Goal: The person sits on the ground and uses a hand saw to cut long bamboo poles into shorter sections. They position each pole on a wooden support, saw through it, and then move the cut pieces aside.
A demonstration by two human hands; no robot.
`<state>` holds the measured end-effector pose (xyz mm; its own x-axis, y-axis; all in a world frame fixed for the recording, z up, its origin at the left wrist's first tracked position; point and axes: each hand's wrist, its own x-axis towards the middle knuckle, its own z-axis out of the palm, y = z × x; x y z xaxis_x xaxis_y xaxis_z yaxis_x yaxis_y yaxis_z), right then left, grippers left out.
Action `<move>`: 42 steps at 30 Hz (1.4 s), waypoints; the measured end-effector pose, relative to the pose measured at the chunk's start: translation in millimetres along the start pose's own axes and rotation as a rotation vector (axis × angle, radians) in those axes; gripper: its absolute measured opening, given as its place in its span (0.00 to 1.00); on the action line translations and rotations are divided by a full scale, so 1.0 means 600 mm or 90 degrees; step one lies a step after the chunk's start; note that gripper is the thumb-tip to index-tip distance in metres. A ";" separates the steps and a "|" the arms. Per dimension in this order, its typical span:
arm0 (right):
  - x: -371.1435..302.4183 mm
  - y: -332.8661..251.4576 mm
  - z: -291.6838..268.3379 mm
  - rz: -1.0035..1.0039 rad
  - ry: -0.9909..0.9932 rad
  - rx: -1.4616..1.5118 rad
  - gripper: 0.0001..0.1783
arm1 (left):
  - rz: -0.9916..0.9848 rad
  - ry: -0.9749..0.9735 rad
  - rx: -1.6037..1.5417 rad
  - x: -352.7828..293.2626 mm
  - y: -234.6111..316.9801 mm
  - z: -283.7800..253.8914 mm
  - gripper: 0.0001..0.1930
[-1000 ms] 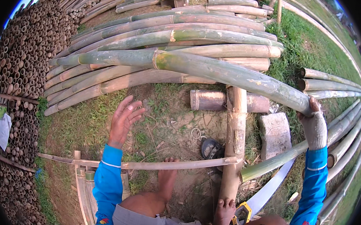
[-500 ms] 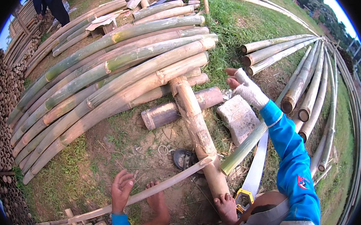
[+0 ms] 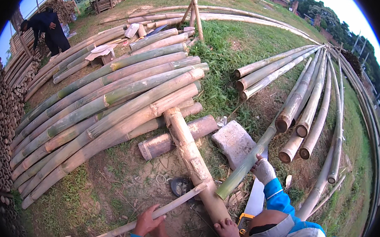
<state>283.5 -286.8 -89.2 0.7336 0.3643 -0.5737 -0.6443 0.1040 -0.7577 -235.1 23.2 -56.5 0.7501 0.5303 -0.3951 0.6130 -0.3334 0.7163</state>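
Observation:
My bare left hand point(image 3: 147, 220) is closed around a thin, pale bamboo pole point(image 3: 177, 201) near the lower edge. The thin pole's far end rests on a thick bamboo log point(image 3: 191, 156) lying crosswise. My right hand point(image 3: 264, 170), in a whitish fingerless glove, has its fingers curled against the side of a green bamboo pole point(image 3: 237, 180); its grip is partly hidden. That pole's cut end points toward me, beside the log. Below the right hand lies a handsaw point(image 3: 256, 198) with a yellow handle. My bare foot point(image 3: 228, 230) presses on the log's near end.
A pale stone block point(image 3: 234, 143) stands beside the green pole. Stacked bamboo poles point(image 3: 126, 81) fill the left, and more poles point(image 3: 302, 113) fan out at right. A dark round dish point(image 3: 180, 186) lies near the log. Someone in dark clothes point(image 3: 50, 31) bends over far left.
My left hand has gone from open above the thin pole to closed around it. My right hand has come down from near the stone block to the green pole. The view has shifted.

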 end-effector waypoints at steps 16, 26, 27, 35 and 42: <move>-0.007 -0.025 0.145 -0.035 -0.118 0.194 0.29 | 0.045 -0.061 0.016 -0.025 0.008 -0.029 0.33; -0.184 0.074 0.385 0.266 -0.348 0.181 0.23 | 0.114 0.223 -0.409 -0.067 0.069 -0.118 0.52; -0.205 0.084 0.394 0.283 -0.400 0.129 0.22 | 0.100 0.213 -0.386 -0.068 0.079 -0.127 0.49; -0.274 0.160 0.436 0.434 -0.474 -0.033 0.20 | -0.111 0.532 -0.533 -0.123 -0.032 -0.160 0.15; -0.160 0.060 0.289 0.180 -0.337 0.002 0.20 | -0.160 0.761 -0.598 -0.151 -0.222 -0.267 0.10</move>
<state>152.0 -157.6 -7.5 0.3262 0.7895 -0.5199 -0.8004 -0.0620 -0.5963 -424.5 144.3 -24.0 -0.2569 0.9437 -0.2082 -0.0272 0.2083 0.9777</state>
